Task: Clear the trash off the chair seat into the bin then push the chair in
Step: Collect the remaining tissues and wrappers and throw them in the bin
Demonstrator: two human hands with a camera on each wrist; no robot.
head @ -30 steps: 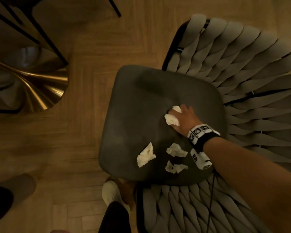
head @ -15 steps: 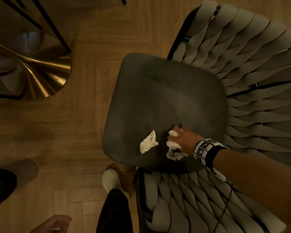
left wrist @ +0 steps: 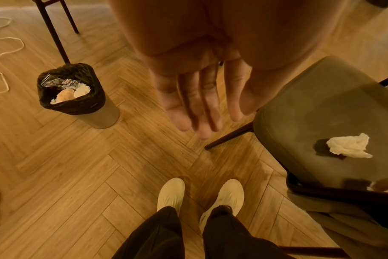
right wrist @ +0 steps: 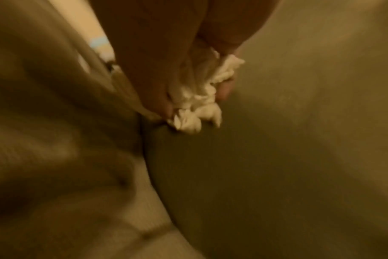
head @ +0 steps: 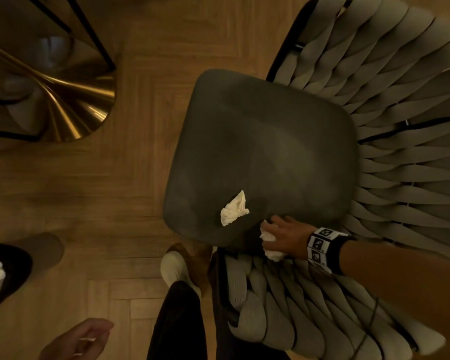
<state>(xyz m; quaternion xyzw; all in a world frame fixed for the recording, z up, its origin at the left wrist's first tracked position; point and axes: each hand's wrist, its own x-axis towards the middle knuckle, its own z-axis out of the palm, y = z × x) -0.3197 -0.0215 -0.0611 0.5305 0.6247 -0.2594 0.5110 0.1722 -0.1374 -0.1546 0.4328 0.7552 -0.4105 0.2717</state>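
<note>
Tissues (right wrist: 199, 98), crumpled and white, are bunched in the right hand (head: 283, 239), whose fingers curl round them at the near edge of the chair seat (head: 270, 141). One more tissue (head: 233, 209) lies loose on the seat. The left hand (left wrist: 202, 98) hangs empty with straight fingers. The bin (left wrist: 93, 112) holds wrappers whose print is unreadable.

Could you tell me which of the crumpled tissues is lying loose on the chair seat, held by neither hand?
The lone tissue near the seat's front edge. The other tissues are bunched in the right hand, and the left hand holds nothing.
</note>
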